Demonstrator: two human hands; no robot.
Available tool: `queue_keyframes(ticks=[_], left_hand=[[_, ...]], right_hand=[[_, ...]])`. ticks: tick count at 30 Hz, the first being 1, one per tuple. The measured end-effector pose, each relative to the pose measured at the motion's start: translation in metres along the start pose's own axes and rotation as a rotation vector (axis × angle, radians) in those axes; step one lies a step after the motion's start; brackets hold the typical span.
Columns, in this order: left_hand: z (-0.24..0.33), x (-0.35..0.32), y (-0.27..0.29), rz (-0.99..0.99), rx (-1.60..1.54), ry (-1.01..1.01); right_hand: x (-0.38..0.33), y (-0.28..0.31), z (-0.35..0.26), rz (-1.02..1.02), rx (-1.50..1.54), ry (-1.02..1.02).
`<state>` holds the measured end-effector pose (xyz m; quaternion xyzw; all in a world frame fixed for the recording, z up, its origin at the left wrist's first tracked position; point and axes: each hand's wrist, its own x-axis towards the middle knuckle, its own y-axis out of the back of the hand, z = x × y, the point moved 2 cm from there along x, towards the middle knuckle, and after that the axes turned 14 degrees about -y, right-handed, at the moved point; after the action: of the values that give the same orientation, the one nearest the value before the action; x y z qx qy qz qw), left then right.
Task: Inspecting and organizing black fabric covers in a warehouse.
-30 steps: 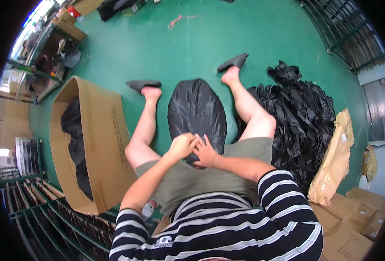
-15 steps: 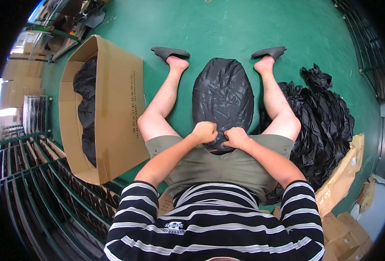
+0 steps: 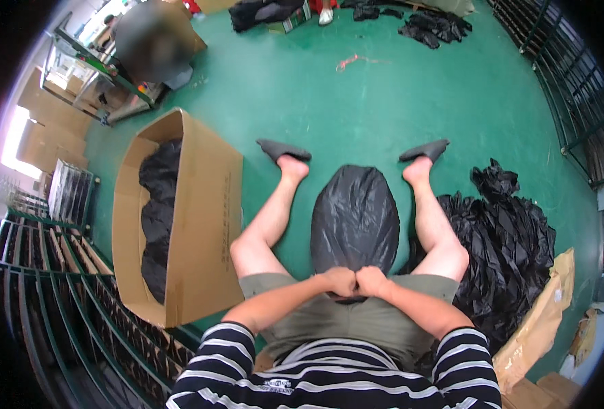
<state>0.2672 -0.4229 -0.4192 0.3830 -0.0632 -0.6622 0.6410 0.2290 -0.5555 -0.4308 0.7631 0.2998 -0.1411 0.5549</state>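
A bulging black plastic bag [image 3: 355,218] stands on the green floor between my bare legs, its contents hidden. Both hands are at its near end, close to my shorts. My left hand [image 3: 341,280] is closed on the gathered plastic. Right beside it, my right hand [image 3: 372,281] also grips the bag with bent fingers. The knuckles of the two hands touch or nearly touch.
To the left stands an open cardboard box [image 3: 206,225] with black bags [image 3: 160,218] inside. A heap of black plastic bags [image 3: 499,245] lies at right, beside brown wrapping paper [image 3: 537,317]. Green metal racks [image 3: 77,307] line the left. Another person [image 3: 155,41] is at the far left.
My hands have come together at the near end of the bag; before, they were slightly apart. The view has tilted up, showing more of the far floor.
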Motion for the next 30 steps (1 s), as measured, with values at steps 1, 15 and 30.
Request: queue_keyframes(ticks=[1, 15, 30], left_hand=[[-0.020, 0.002, -0.018, -0.009, -0.143, -0.028], [-0.026, 0.019, -0.012, -0.216, -0.631, 0.247], [-0.019, 0.021, -0.004, -0.317, -0.663, 0.302]], right_hand=[[0.000, 0.002, -0.005, -0.008, 0.013, 0.035], [0.111, 0.096, 0.067, 0.941, 0.474, -0.701], [0.115, 0.066, 0.103, 0.778, 0.964, -0.821]])
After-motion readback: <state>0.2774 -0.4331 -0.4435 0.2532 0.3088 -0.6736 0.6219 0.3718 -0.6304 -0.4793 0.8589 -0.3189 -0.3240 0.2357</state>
